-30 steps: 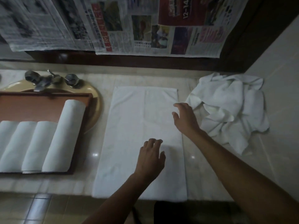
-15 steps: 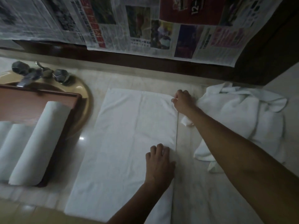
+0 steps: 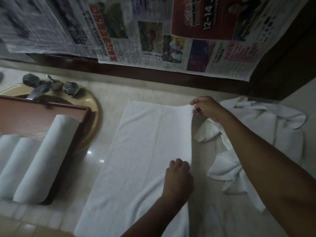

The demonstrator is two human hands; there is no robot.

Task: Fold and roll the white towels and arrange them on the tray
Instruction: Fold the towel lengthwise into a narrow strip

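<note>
Flat white rectangular cloth towel [image 3: 145, 159] lies spread lengthwise on the pale polished stone bench [image 3: 111, 93]. A faint crease runs down its middle, and its right edge is raised, with a dark shadow band beside it. The right hand [image 3: 207, 108] pinches the far right corner in a closed grip of thumb and fingertips. The left hand [image 3: 178, 177] grips the same edge halfway along, knuckles up and fingers curled under.

Just right of the towel sits a heap of crumpled white towels [image 3: 266, 134]. Left of the towel, apart from it, a reddish-brown wooden tray [image 3: 34, 113] carries three rolled white towels [image 3: 46, 159] side by side and rests over a beige oval sink [image 3: 92, 103] with chrome taps [image 3: 70, 87]. Beyond the towel, printed newspaper sheets [image 3: 153, 40] hang.

The towel's near end and the tray's left part are cut off by the frame. The left fingertips are hidden and the right forearm covers part of the heap. The dim, blurred light leaves the newsprint unreadable.

Both arms reach in from the lower right, the right one stretched far forward.
</note>
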